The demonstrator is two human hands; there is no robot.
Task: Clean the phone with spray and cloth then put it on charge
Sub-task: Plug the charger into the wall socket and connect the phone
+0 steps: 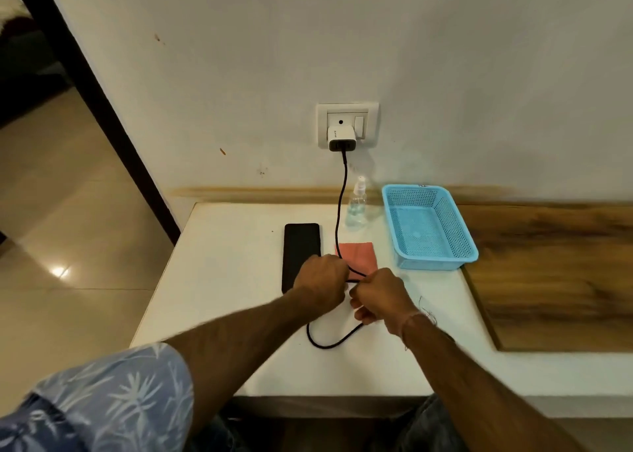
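Left hand (322,280) and right hand (378,297) are close together over the middle of the white table (222,280), knuckles up and fingers curled. Each grips the black cable (339,211), the left with a closed fist and the right with a tighter pinch just beside it. I cannot see the plug end of the cable; my hands hide it.

From my head camera, the cable drops from the white charger (340,139), which sits in the wall socket (371,122). It hangs down the wall, crosses the left edge of the pink cloth (359,254) and runs into my hands. A slack loop of it lies on the table below my wrists.

The phone (301,246) lies flat with its dark face up, just left of the cloth. Its long side points toward the wall, and my left hand covers its near right corner. The cloth lies folded flat between the phone and the blue basket (435,263).

The spray bottle (357,205) stands upright near the wall, between the cable and the basket. A thread band (409,319) circles my right wrist, and a patterned blue sleeve (120,393) covers my upper left arm.
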